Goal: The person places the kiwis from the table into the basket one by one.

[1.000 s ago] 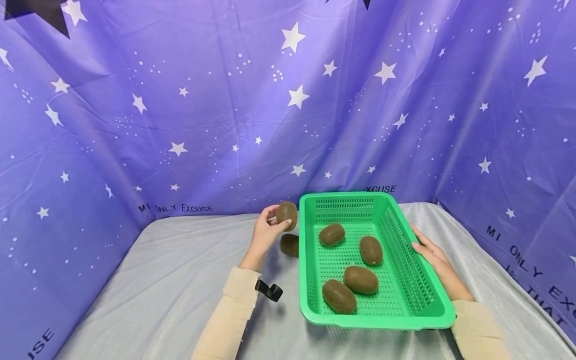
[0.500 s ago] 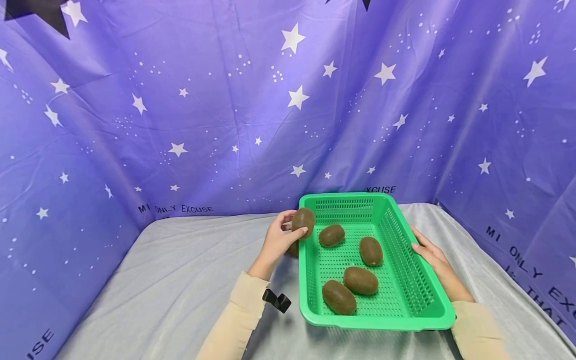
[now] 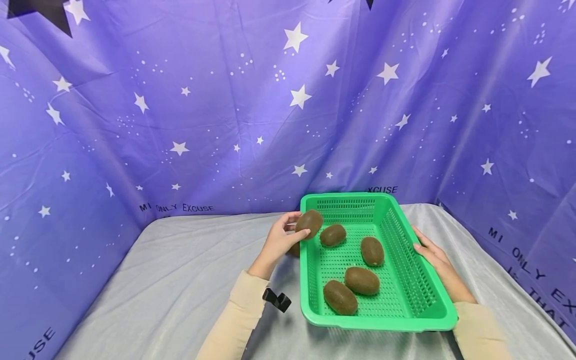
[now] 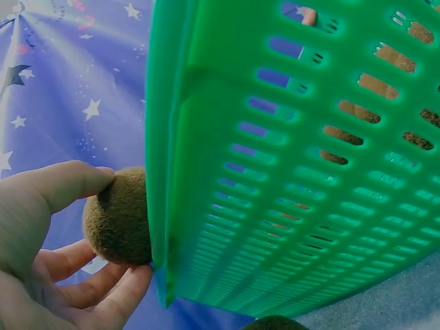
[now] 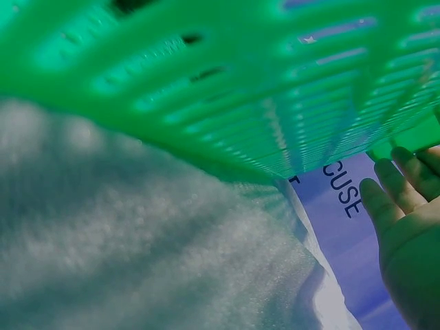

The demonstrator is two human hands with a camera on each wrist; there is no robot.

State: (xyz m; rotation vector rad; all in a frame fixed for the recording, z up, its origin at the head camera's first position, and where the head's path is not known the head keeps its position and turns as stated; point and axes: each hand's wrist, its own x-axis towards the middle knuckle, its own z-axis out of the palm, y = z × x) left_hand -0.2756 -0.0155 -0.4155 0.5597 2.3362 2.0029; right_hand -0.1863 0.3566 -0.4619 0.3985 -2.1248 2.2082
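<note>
In the head view my left hand (image 3: 276, 243) pinches a brown kiwi (image 3: 309, 223) between thumb and fingers, just over the left rim of a green plastic basket (image 3: 307, 300). The left wrist view shows the same kiwi (image 4: 118, 220) partly hidden by the basket wall (image 4: 206, 89). My right hand (image 3: 441, 265) holds the basket's right rim, thumb on the edge and fingers along the outside. Inside lie several kiwis, one near the back (image 3: 333, 235), one to the right (image 3: 372, 251) and a pair (image 3: 340, 297) at the front.
Another kiwi (image 3: 294, 250) lies on the grey cloth (image 3: 189, 280) left of the basket, mostly hidden behind my left hand and the rim. A purple star-printed curtain (image 3: 234, 110) surrounds the table at the back and sides.
My left hand has moved right with its kiwi, from beside the basket to over its left rim, and the kiwi has tilted slightly. The right hand and basket have stayed put.
</note>
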